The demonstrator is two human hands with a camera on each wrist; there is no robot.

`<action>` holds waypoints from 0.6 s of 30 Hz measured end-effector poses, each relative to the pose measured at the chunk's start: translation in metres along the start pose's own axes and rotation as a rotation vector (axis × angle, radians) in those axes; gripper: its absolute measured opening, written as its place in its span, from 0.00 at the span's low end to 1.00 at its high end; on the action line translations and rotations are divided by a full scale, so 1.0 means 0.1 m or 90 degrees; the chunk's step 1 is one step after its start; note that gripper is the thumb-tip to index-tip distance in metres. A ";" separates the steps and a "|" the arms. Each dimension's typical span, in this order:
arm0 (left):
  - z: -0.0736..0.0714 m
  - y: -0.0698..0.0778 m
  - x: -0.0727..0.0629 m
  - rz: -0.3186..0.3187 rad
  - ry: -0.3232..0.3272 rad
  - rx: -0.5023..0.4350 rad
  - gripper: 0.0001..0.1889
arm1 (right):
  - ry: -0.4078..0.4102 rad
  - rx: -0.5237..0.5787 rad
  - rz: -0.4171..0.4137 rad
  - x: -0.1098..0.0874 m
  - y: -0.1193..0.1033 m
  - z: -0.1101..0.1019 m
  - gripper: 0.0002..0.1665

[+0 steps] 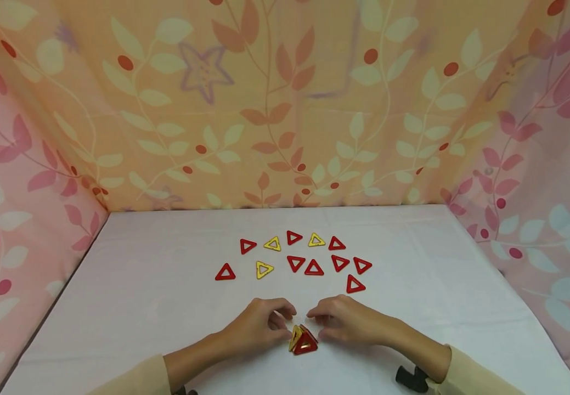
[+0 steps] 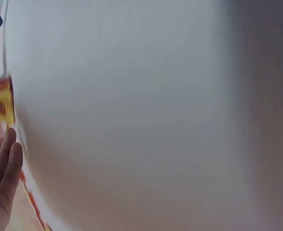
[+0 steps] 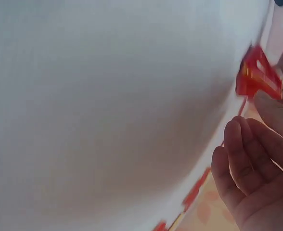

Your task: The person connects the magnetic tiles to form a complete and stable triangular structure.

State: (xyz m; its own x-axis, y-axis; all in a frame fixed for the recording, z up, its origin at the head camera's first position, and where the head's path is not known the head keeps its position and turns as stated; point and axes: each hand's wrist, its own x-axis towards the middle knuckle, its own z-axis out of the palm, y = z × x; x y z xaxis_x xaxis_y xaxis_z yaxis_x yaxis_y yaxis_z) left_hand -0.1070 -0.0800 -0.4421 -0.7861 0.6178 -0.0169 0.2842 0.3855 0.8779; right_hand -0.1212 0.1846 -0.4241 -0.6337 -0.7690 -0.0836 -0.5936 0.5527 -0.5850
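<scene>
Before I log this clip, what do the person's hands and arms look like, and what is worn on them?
The left hand and right hand are bare, without gloves. Plain beige sleeves end partway along the forearms. A black gadget shows by the right cuff; only a dark sliver shows by the left.

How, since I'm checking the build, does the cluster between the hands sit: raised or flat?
Raised: the cluster has red and yellow sides leaning together; the loose triangles lie flat on the table.
</scene>
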 end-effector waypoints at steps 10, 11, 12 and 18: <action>-0.48 -0.18 0.09 0.009 0.144 0.118 0.21 | 0.120 -0.036 0.068 -0.11 0.49 -0.42 0.19; -0.52 -0.20 0.10 0.007 0.159 0.125 0.21 | 0.129 -0.036 0.081 -0.12 0.53 -0.45 0.19; -0.56 -0.22 0.12 0.004 0.172 0.136 0.22 | 0.135 -0.038 0.092 -0.14 0.56 -0.48 0.19; -0.71 -0.36 0.19 -0.042 0.232 0.177 0.27 | 0.140 -0.035 0.129 -0.18 0.69 -0.56 0.21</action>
State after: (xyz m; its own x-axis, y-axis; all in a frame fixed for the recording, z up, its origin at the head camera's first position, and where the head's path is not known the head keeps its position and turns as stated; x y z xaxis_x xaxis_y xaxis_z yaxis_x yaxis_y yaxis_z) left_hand -0.1714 -0.1308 -0.4394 -0.9350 0.3241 0.1444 0.3243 0.6157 0.7181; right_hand -0.1790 0.2548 -0.4178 -0.8306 -0.5566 -0.0148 -0.4660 0.7095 -0.5287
